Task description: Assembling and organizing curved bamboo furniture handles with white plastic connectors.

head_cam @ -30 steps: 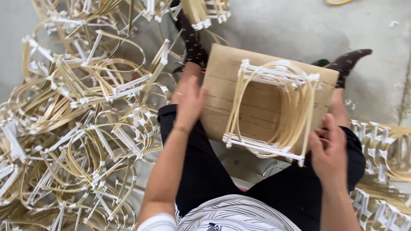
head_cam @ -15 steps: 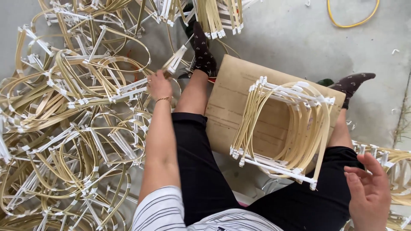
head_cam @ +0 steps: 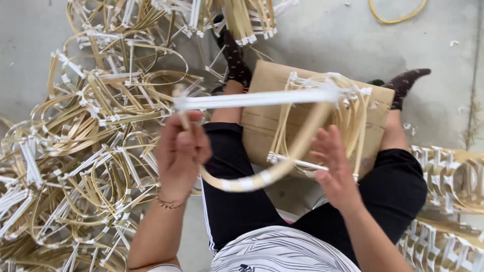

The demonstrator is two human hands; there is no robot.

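Holding item one: your left hand is closed around the end of a pale bamboo-strip hoop frame with a white straight crossbar, lifted above your lap. Its curved strip sweeps down under your knees and back up toward the crossbar's far end; the picture is blurred there, so the exact joint cannot be told.

Item two: your right hand is spread wide, fingers apart, holding nothing, just beside the curved strip near its right rise. Whether a fingertip touches the strip cannot be told.

Item three: a flat brown cardboard sheet lies across your shins, and a small stack of finished bamboo hoop frames with white ties rests on it, beneath the raised frame.

Item four: a large tangled heap of loose bamboo hoop frames covers the grey concrete floor on your left, running from the near edge up toward the far edge.

Item five: a neat row of stacked bamboo frames lies on the floor at your right, near edge.

Item six: a yellow cord loop lies at the far right of the floor, well apart.

Progress, as a judgement: a few frames sit sorted on the cardboard and more at your right, while the left heap is much the larger share, so most of the handling appears to remain.
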